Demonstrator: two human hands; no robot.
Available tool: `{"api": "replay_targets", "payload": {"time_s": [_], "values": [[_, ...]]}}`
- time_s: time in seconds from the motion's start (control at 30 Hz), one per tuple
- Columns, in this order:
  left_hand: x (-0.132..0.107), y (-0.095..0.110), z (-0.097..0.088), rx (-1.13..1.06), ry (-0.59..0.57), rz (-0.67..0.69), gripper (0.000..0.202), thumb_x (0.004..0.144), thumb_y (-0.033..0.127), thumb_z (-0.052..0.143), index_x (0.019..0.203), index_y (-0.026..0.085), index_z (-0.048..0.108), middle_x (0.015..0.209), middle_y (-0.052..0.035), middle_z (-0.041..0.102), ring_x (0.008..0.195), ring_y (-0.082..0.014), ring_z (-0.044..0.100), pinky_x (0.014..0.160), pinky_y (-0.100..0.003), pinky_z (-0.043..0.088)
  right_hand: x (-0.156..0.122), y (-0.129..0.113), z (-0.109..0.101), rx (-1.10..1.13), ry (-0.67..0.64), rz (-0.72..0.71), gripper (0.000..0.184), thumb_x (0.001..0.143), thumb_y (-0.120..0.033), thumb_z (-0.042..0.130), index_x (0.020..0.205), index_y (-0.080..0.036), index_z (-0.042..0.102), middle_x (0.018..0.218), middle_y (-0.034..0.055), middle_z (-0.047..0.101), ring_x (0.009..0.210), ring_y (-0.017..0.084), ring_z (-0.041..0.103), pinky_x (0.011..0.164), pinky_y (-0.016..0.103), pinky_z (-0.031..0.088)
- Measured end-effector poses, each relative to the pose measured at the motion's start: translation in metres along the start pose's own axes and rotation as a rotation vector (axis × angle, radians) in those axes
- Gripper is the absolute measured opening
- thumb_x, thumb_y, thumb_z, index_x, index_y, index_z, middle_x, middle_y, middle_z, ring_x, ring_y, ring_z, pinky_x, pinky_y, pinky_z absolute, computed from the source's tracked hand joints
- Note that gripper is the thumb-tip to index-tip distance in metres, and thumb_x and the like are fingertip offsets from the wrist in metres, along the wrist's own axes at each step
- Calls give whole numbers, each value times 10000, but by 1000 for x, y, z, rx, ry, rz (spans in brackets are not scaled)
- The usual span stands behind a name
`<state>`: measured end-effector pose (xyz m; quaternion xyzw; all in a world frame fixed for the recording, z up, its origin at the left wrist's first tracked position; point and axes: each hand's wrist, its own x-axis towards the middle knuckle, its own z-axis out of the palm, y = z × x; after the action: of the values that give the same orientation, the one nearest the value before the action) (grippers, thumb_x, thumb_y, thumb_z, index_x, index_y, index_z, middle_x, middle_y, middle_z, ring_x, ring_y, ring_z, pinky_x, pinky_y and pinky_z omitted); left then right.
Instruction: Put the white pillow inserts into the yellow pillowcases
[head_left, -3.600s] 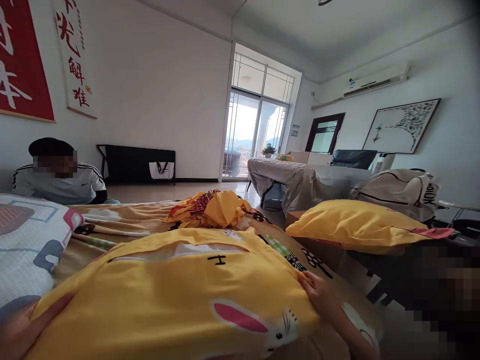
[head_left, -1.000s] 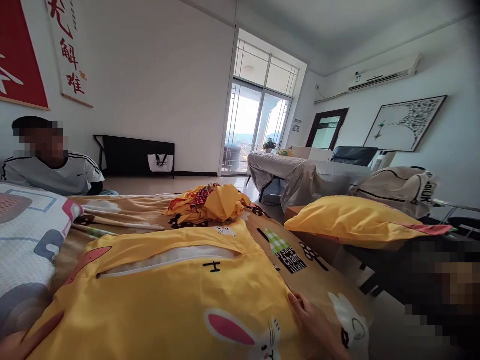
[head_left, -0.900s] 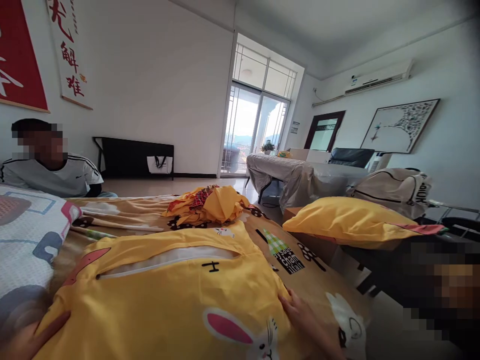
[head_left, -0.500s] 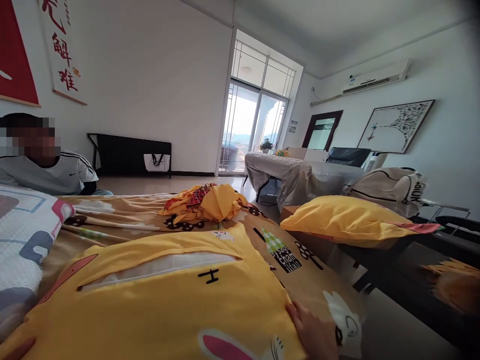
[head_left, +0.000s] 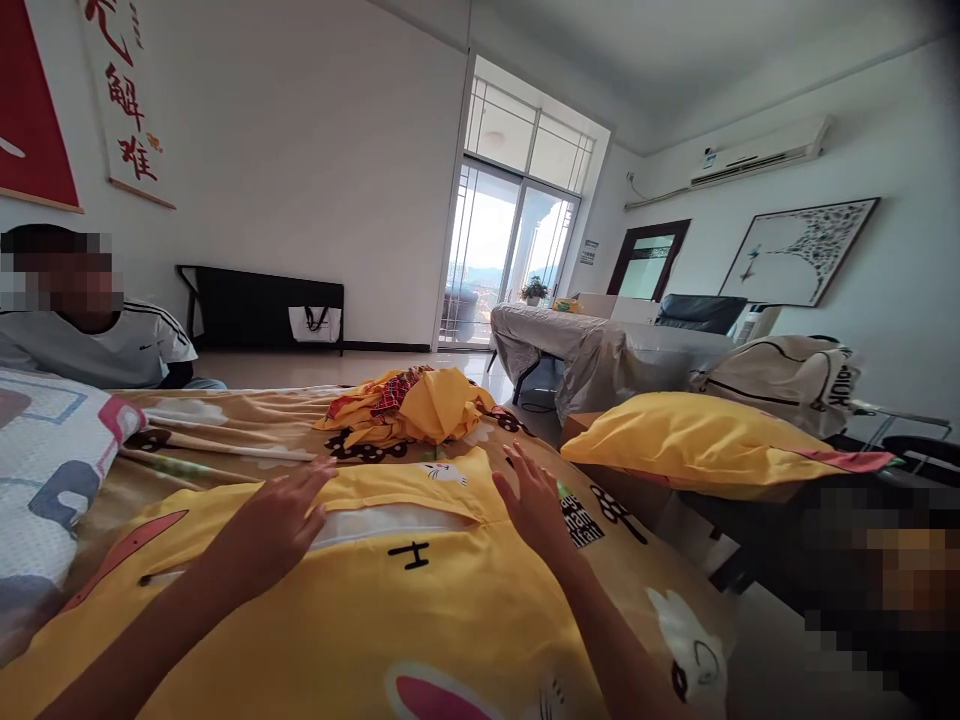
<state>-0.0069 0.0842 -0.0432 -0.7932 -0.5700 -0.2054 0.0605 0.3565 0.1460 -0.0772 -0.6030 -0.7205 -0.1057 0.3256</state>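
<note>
A yellow pillowcase (head_left: 315, 630) with rabbit prints and a black "H" lies flat in front of me. Through the long slit near its far side a white inner pillow (head_left: 390, 520) shows. My left hand (head_left: 289, 508) is over the slit's left part, fingers stretched out and holding nothing. Near the case's far right corner is my right hand (head_left: 529, 500), fingers apart and nothing in it. Whether either palm touches the cloth I cannot tell. Just beyond lies a crumpled yellow cloth (head_left: 442, 405) with a red plaid part.
A patterned brown bedspread (head_left: 622, 560) lies beneath. To the left is a white patterned quilt (head_left: 45, 470), with a person (head_left: 90, 340) sitting behind it. At the right a plump yellow pillow (head_left: 690, 440) rests on a box, near a pale backpack (head_left: 780, 375). Farther off stands a covered table (head_left: 555, 335).
My left hand has come into view over the slit. My right hand has moved from the case's right edge up to its far right corner, fingers now spread.
</note>
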Motion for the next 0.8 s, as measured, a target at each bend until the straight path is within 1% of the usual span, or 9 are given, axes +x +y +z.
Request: {"api": "replay_targets", "payload": {"time_s": [0.07,0.13,0.27,0.37,0.43,0.53,0.6,0.7,0.8], "values": [[32,30,22,-53,-34,65,533,934,411,285,1419,207,370,1502,-75,353,1387,-235,306,1125,-467,263,9,-26,28,-1,-108,36,537,973,-448,266,1424,-174,360,1517,122,299,1402,247,259,1106,479,220],[46,47,49,-90,-150,68,575,934,509,264,1457,272,294,1544,-40,241,1427,-234,208,1142,-523,189,3,-34,58,8,-309,43,530,978,-424,274,1438,-175,356,1526,116,279,1416,243,227,1117,485,200],[26,38,90,-99,-366,14,617,914,590,233,1465,313,259,1552,-5,174,1441,-226,146,1156,-534,130,-21,-2,90,61,-536,11,540,974,-485,252,1463,-266,317,1550,37,214,1432,221,178,1129,493,183],[12,29,84,-64,-422,-42,592,923,518,247,1469,291,262,1549,-8,193,1436,-216,170,1163,-497,155,-21,34,84,77,-588,32,607,954,-545,264,1496,-276,211,1560,35,167,1429,220,189,1115,467,230],[19,36,65,4,-460,-61,538,918,391,278,1431,258,370,1493,-59,360,1377,-243,332,1115,-486,283,-7,49,76,71,-613,70,614,948,-547,283,1484,-249,264,1516,76,306,1368,232,342,1068,427,322],[53,66,38,121,-441,-43,450,860,212,318,1199,153,608,1149,-172,663,1076,-315,617,907,-495,468,27,50,73,28,-564,138,559,968,-487,249,1416,-196,415,1393,142,490,1268,265,477,1020,442,364],[81,89,32,136,-375,19,418,843,162,318,1105,135,642,1071,-170,688,1029,-296,635,901,-471,469,50,38,80,10,-484,130,544,978,-437,226,1417,-173,409,1431,168,433,1332,285,390,1052,483,306],[104,105,54,66,-332,132,464,897,241,302,1304,185,516,1398,-114,496,1317,-250,421,1092,-485,307,65,16,100,47,-463,-1,500,962,-461,300,1404,-265,427,1469,85,403,1368,241,333,1081,431,276],[91,88,105,20,-462,103,564,921,462,276,1422,226,379,1527,-99,277,1417,-317,206,1112,-621,158,55,7,122,93,-520,-121,436,948,-489,345,1314,-335,525,1386,16,516,1292,201,441,1065,387,311]]}}
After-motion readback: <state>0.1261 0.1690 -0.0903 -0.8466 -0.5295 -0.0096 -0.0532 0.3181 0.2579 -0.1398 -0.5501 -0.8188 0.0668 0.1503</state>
